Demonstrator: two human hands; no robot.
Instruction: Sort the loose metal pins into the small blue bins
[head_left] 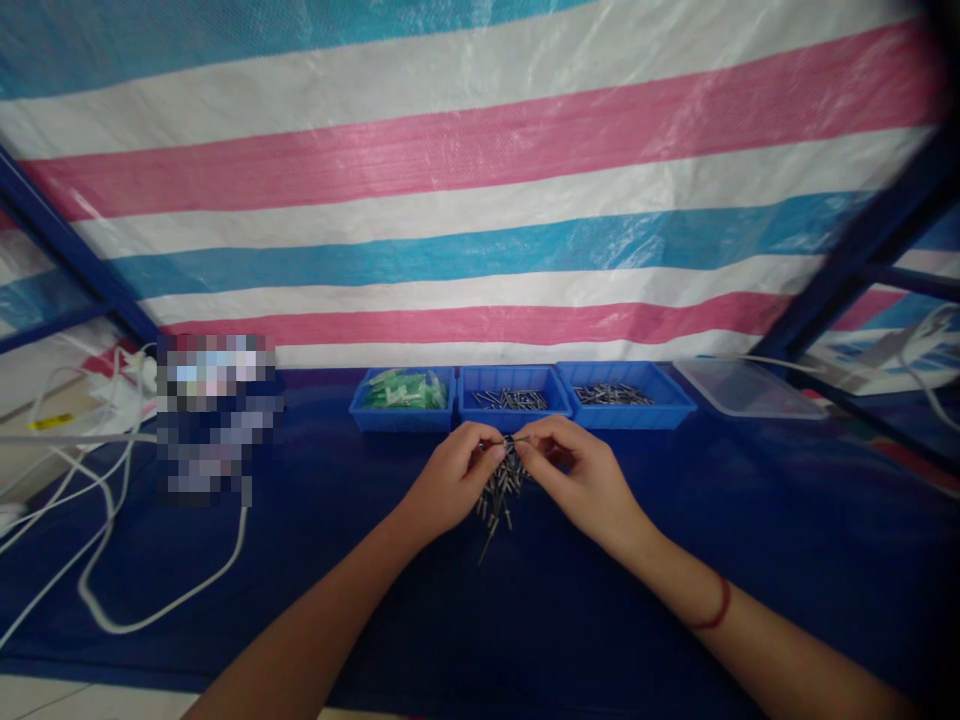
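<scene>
My left hand (459, 470) and my right hand (576, 472) meet in front of the blue bins, thumbs and forefingers closed in a pinch. Between their fingertips is a thin metal pop rivet (513, 439), partly covered by the fingers. Just under the hands lies a loose pile of pop rivets (501, 492) on the dark blue table (480, 630), pins pointing in many directions. One pin sticks out toward me from the pile's near side.
Three blue bins stand in a row behind my hands: the left bin (405, 421) has green packets (405, 390), the middle bin (469, 407) and right bin (637, 415) hold metal rivets. A clear plastic lid (750, 390) lies at right; white cables (112, 600) trail at left.
</scene>
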